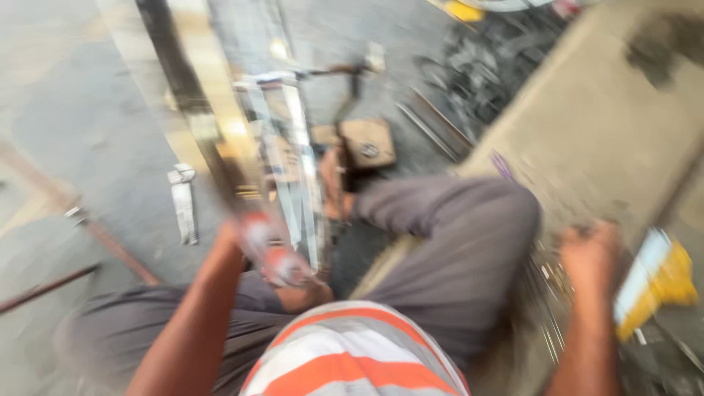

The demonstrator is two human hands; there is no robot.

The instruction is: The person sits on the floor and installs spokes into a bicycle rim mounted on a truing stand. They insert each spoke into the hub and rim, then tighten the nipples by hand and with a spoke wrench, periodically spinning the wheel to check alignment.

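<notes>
1. Here the left hand (pixel 273 253) is closed around the lower end of a long dark bar (pixel 192 95) with a pale strip along it, which runs up and to the left from the hand toward the top edge of the view.
2. The grip sits just above the left thigh of the seated person, whose grey trousers (pixel 455 249) fill the middle of the view; the hand shows red and white patches, too blurred to say what they are.
3. Just right of the bar stands a frame of pale metal strips (pixel 293 161), close beside the hand.
4. The right hand (pixel 590 257) is down at the right, next to a yellow and white object (pixel 656 282); motion blur hides whether it grasps it or only rests near it.
5. Beyond the knees a brown square block (pixel 368 141) lies on the grey floor (pixel 73 110).
6. A short ribbed metal piece (pixel 183 202) lies on the floor left of the bar.
7. A heap of dark scrap metal (pixel 484 66) lies at the upper right, beside a pale slab (pixel 609 125).
8. An orange, white and grey striped shirt (pixel 352 356) shows at the bottom.
</notes>
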